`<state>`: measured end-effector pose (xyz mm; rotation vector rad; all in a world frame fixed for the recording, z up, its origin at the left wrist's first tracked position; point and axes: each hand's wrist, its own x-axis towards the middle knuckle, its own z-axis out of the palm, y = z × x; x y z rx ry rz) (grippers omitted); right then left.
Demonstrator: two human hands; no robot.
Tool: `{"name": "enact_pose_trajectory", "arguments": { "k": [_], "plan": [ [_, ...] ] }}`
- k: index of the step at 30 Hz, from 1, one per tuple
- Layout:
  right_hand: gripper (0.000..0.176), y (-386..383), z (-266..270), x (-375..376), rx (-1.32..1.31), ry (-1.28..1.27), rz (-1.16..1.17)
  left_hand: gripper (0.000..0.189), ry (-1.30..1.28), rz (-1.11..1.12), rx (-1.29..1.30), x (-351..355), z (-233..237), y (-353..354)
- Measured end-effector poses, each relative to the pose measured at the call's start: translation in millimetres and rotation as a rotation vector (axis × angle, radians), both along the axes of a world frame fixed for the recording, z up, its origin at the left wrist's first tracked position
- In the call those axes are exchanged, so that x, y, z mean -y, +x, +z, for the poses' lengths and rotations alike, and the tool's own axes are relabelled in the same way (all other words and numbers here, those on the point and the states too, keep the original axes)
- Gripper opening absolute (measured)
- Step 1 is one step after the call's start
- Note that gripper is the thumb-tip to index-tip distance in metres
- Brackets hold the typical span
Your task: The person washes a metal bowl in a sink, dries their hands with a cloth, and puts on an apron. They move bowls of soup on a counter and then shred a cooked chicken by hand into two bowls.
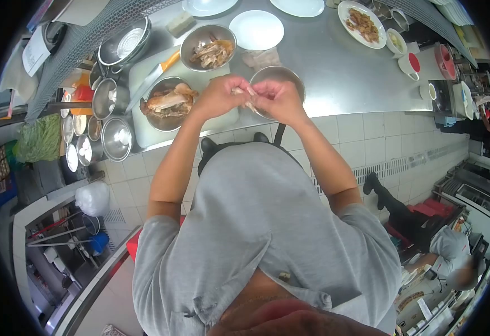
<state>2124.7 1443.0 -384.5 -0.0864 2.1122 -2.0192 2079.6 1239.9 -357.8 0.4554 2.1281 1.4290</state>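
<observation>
My left hand (pixel 221 96) and my right hand (pixel 281 102) pinch a small pale piece of meat (pixel 246 101) between them, over the counter's near edge. Behind and under my right hand is a metal bowl (pixel 289 71), its inside mostly hidden. Left of my left hand, a metal bowl holds a browned cooked chicken piece (pixel 171 103), seemingly with bone. Another metal bowl farther back contains shredded or bony meat pieces (pixel 214 55). A knife with a yellow handle (pixel 169 60) lies on the white cutting board (pixel 139 73) between these bowls.
White plates (pixel 256 29) stand along the back of the steel counter (pixel 340 78). At right are a plate of browned food pieces (pixel 362 25) and small cups. Several metal pots (pixel 117 137) crowd the left. Another person (pixel 446 246) is at the lower right.
</observation>
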Motion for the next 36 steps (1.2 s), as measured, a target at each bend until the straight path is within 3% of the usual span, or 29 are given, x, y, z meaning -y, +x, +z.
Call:
{"name": "enact_pose_trajectory", "arguments": {
  "k": [5,11,14,20,29,32,36],
  "plan": [
    [0.018,1.2,0.3,-2.5,-0.081,0.135,-0.025,0.014,-0.051,0.023,-0.021,-9.9,-4.0,0.3],
    [0.018,1.5,-8.0,-9.9,-0.054,0.123,-0.044,0.014,-0.053,0.033,-0.079,-20.4,-14.1,-2.0],
    [0.018,-0.7,-13.0,-18.2,0.169,-0.098,-0.022,0.014,-0.079,0.031,-0.056,-24.6,-11.6,-1.1],
    [0.018,5.9,-11.8,-23.8,0.055,-0.115,-0.025,0.014,-0.083,0.034,0.037,-29.9,-14.1,-1.1],
    [0.018,-4.5,-25.7,-37.4,0.229,-0.214,-0.165,0.014,-0.023,0.012,-0.050,-31.9,-17.7,-4.2],
    [0.021,-5.2,-20.0,-45.0,0.295,-0.444,-0.037,0.013,-0.026,0.016,0.022,-33.3,-13.0,-4.3],
    [0.023,-8.2,-10.6,-45.6,0.152,-0.298,0.095,0.014,0.039,-0.002,-0.008,-38.5,-9.2,-1.7]
  ]
}}
